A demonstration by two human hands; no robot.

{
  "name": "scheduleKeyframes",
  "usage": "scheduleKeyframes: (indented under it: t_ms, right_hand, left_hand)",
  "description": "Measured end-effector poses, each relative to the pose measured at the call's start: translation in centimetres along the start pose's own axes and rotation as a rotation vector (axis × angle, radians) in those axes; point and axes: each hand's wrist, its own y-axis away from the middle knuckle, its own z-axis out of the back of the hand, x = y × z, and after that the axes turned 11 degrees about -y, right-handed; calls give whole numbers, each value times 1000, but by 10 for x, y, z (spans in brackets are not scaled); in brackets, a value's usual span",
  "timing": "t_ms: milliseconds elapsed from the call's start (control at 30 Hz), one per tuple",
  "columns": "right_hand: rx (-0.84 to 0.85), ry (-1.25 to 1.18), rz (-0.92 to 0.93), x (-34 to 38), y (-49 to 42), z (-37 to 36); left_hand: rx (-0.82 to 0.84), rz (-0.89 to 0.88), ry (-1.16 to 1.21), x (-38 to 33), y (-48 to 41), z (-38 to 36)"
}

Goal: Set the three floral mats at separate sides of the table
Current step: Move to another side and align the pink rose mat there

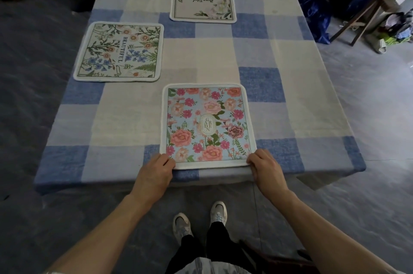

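Now left hand (154, 170), right hand (266, 166) pinch rose mat (206, 124) by near corners; wildflower mat (118, 52), white mat (203, 0) beyond.

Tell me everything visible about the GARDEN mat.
The GARDEN mat is a square, soft-looking fabric mat with rounded corners and white border, light blue, printed with pink and peach flowers round a central oval label. It lies flat at the near edge of the checked tablecloth. The left hand and right hand grip its near corners.

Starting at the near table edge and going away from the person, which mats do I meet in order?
Pink rose mat, its near corners held by the left hand and right hand → wildflower mat → pale white-flower mat
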Motion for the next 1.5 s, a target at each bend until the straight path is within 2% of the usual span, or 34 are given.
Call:
scheduleKeyframes:
  t_ms: [533,633,733,933,1267,1400,1500]
  right_hand:
    - [11,-104,-26,-12,3,-6]
    - [36,-76,-30,-17,2,-6]
    - [24,-47,-51,-19,-2,-7]
    - [143,11,-200,-19,-15,-11]
    - [192,145,-181,-19,-23,-11]
    - [245,131,-226,-14,-32,-6]
    - [188,30,-238,-3,-37,6]
  left_hand:
    - [-6,-17,34,5,0,-11]
    - [-10,43,117,9,-2,-15]
    - [4,114,97,12,-9,-17]
    - [147,183,48,13,-20,-22]
    - [211,216,56,4,-23,-22]
    - [267,268,62,0,-31,-11]
    - [251,337,150,-5,-39,5]
